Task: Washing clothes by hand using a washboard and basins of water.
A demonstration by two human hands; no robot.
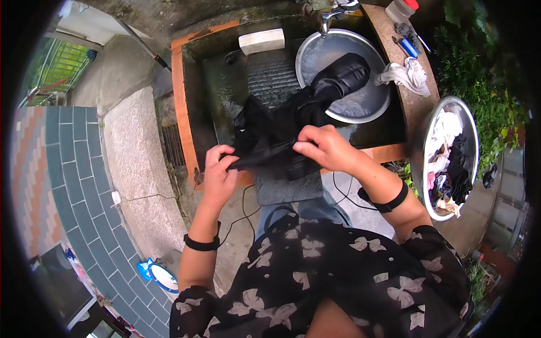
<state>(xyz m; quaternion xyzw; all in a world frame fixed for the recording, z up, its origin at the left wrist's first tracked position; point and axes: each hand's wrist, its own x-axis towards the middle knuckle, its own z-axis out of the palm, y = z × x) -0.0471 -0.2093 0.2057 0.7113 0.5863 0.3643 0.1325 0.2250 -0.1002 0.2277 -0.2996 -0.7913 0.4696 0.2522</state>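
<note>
A black garment (274, 135) is stretched between my two hands over a ribbed stone washboard (272, 80) in an outdoor wash basin. Its left edge is pinched by my left hand (222, 169), and my right hand (323, 148) grips a fold on the right. The far part of the cloth reaches into a round metal basin (301, 63), where a dark, shiny bunched part lies under the faucet (324, 24). Whether that part belongs to the same garment I cannot tell. The lower end of the stone slab (289, 190) shows below the cloth.
A white block (262, 41) rests at the washboard's top. On the right ledge (397, 46) lie a blue-handled brush (408, 47), a whitish cloth (408, 76) and a red-lidded jar (399, 10). A metal tub (429, 198) of clothes stands at the right. Dark cords (243, 215) cross the ground.
</note>
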